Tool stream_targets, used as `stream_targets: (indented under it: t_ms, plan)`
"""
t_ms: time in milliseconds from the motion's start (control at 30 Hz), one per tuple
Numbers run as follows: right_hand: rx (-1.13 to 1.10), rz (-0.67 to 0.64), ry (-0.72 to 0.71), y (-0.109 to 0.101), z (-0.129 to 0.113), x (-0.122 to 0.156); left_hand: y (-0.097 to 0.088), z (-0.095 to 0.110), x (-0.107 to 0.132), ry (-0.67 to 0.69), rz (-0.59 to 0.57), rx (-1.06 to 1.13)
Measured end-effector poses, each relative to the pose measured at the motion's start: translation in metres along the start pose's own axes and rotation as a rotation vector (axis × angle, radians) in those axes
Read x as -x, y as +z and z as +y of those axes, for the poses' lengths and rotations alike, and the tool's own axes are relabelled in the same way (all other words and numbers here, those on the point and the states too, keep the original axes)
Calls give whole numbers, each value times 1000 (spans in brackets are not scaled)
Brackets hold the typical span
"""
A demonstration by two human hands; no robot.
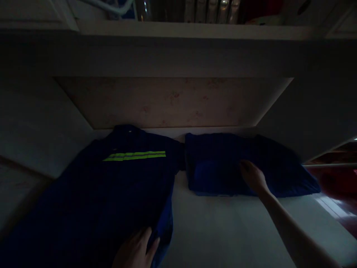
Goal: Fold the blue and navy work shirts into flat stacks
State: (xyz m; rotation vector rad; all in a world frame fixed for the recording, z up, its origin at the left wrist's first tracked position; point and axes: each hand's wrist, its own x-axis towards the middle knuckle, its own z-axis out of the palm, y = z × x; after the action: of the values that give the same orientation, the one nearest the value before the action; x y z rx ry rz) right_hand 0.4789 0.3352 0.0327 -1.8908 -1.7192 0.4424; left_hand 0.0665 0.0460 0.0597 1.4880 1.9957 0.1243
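Note:
A dark navy work jacket [117, 186] with a yellow-green reflective stripe [135, 155] lies spread flat on the white surface [223, 230], collar at the far side. My left hand [136, 249] rests on the jacket's near right edge, fingers lying flat. To the right lies a folded blue garment [217, 163]. My right hand [252, 175] reaches out and lies on top of that folded garment, fingers pointing away and partly lost in the dim light.
The scene is very dim. A pale panel [173, 102] stands behind the clothes under a white shelf [178, 29] carrying several dark items. A slanted white side wall [312, 111] rises at right. Reddish floor [340, 193] shows past the surface's right edge.

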Motion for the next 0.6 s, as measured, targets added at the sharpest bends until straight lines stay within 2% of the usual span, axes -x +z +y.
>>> stream_targets:
  t_ms: [67,167,267,367,433,467,533,600]
  plan:
    - [-360,-177,5,13,-44,30,-15,-9,7,-6,25,124]
    - [-771,-563,-8,41,-112,86,-36,-31,19,-99,60,375]
    - [-940,-782,54,78,-169,124,-58,-55,33,-197,84,594]
    - [-1045,-927,173,120,-214,135,-75,-73,47,-291,158,739]
    - [-1105,-922,224,146,-240,130,-80,-79,55,-343,212,836]
    - [-1116,-867,219,156,-251,125,-80,-79,59,-351,220,865]
    - [-1093,-682,128,166,-271,112,-77,-74,67,-343,205,895]
    - [-1012,-483,-42,160,-285,96,-74,-59,75,-288,174,903]
